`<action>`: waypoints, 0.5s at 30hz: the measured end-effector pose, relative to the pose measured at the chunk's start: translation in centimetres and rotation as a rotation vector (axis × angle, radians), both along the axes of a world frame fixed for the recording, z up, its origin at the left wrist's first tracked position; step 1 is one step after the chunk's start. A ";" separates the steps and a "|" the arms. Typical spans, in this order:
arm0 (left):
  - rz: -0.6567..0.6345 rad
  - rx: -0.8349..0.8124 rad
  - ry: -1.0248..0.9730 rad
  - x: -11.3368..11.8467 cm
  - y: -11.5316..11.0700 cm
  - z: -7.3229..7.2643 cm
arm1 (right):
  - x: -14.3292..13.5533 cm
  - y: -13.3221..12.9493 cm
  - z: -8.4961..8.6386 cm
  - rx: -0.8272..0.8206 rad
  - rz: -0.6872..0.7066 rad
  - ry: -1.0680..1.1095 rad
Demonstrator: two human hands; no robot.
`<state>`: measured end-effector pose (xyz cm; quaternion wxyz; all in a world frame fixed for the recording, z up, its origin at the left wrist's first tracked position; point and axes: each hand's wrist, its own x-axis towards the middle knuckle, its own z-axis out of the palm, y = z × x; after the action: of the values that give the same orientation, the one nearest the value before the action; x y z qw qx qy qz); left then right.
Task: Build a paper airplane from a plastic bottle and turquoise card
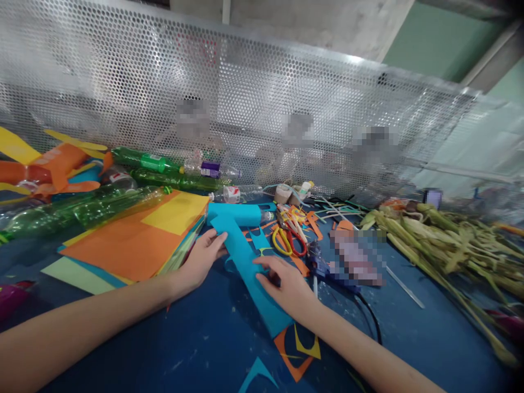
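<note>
A long blue paper strip (249, 273) slants across the middle, its upper end overlapping a bottle wrapped in blue paper (235, 213). With thumb and fingers closed at the strip's left edge, my left hand (202, 256) holds it near the top. On the opposite edge, lower down, my right hand (286, 284) has its thumb and forefinger on the strip; its other fingers are curled and partly hidden. Left of my left hand lies a stack of coloured paper (126, 248). Yellow-handled scissors (281, 241), red-handled scissors (298, 244) and a blue glue gun (327, 270) rest beyond my right hand.
Green plastic bottles (118, 207) and an orange and yellow paper propeller model (53, 166) stand at the left. Dried stalks (442, 245) cover the right side. Paper offcuts (297, 357) lie in front. A perforated metal panel (245, 93) closes off the back.
</note>
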<state>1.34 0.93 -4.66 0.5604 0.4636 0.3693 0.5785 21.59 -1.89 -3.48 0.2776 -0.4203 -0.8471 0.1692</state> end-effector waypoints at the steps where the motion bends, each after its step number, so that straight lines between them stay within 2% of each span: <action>1: 0.003 0.002 0.007 0.0 0.0 0.0 | -0.1 -0.3 0.2 -0.057 0.041 0.033; 5: 0.018 -0.018 0.056 0.0 0.0 0.2 | -0.4 -1.0 0.9 -0.295 0.138 0.174; 10: -0.041 -0.033 0.066 -0.1 0.0 0.1 | 0.6 0.1 1.1 -0.641 0.040 0.559; 12: -0.047 -0.027 0.084 -0.1 0.0 0.1 | 1.0 0.8 1.0 -0.639 0.027 0.582; 15: -0.055 -0.026 0.110 -0.1 0.0 0.2 | 1.0 1.2 0.6 -0.492 -0.001 0.475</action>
<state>1.22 0.91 -4.49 0.5608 0.4973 0.3945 0.5316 22.58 -0.73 -2.91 0.3577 -0.4241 -0.6923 0.4615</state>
